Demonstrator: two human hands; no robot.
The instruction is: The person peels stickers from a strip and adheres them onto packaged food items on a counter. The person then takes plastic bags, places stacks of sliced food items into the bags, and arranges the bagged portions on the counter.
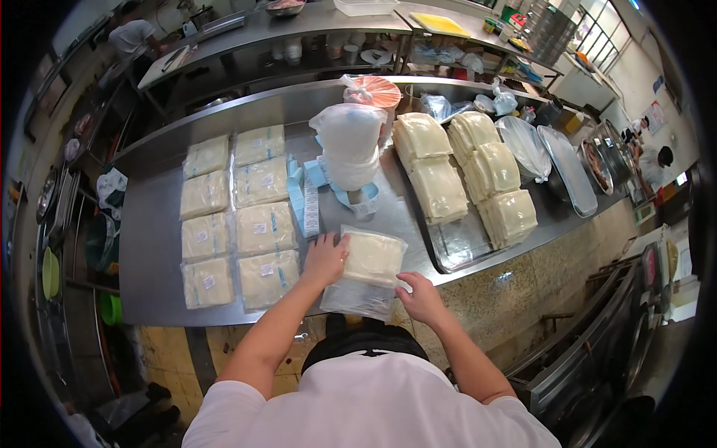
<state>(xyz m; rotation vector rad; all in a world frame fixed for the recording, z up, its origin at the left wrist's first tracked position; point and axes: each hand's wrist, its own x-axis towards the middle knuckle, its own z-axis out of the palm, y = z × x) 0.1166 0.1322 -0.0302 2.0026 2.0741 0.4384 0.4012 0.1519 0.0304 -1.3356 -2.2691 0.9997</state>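
At the table's front edge lies a clear plastic bag (358,296) with a pale, flat square stack (372,257) in its upper part. My left hand (326,258) rests on the bag's left side, fingers apart. On the right, my right hand (420,297) pinches the bag's edge. Bagged, labelled packs (267,228) stand in two columns to the left. Blue-and-white label strips (305,198) lie beyond my left hand, beside a tall roll of plastic bags (351,145). Unwrapped pale stacks (437,190) fill a metal tray (449,263) to the right.
The steel table (153,246) has a raised back edge. Behind the roll sits an orange-topped bagged container (373,91). A clear lid (567,170) and round metal pans (597,163) are at the right. Other people (133,36) (653,160) stand in the background.
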